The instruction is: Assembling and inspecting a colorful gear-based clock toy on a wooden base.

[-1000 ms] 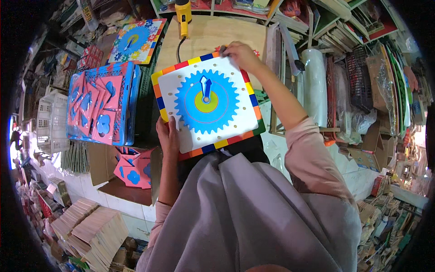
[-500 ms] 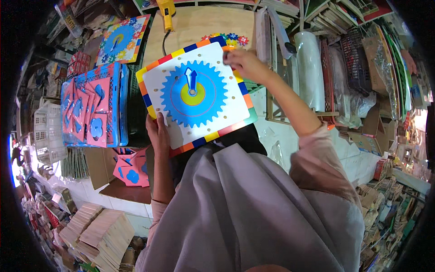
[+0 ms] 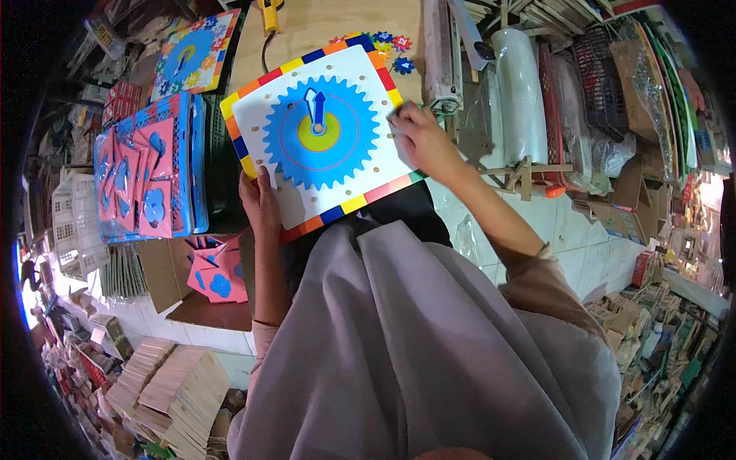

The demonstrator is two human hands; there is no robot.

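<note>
A square clock board (image 3: 253,123) with a white face and a multicoloured block border lies tilted in front of me. On its face is a large blue toothed wheel (image 3: 287,149) with a yellow-green centre. Two clock hands (image 3: 317,109), one white and one blue, point upward, and small holes ring the wheel. My left hand (image 3: 261,203) grips the lower left edge, thumb on top and fingers underneath. Along the right edge, my right hand (image 3: 426,142) has its fingers bent together over the face; anything between them is hidden. Small coloured toy gears (image 3: 402,44) lie beyond the board.
A similar board with gears fitted (image 3: 192,57) lies far left. Nearer, a blue crate (image 3: 197,165) bears bagged pink pieces, above a cardboard box (image 3: 165,280) of more. A yellow tool (image 3: 270,15) with a cord rests on the wooden table (image 3: 330,17). A plastic-wrapped roll (image 3: 523,107) stands right.
My right hand has come down from the board's upper right corner to the middle of its right edge. More of the loose gears shows. My left hand keeps its hold.
</note>
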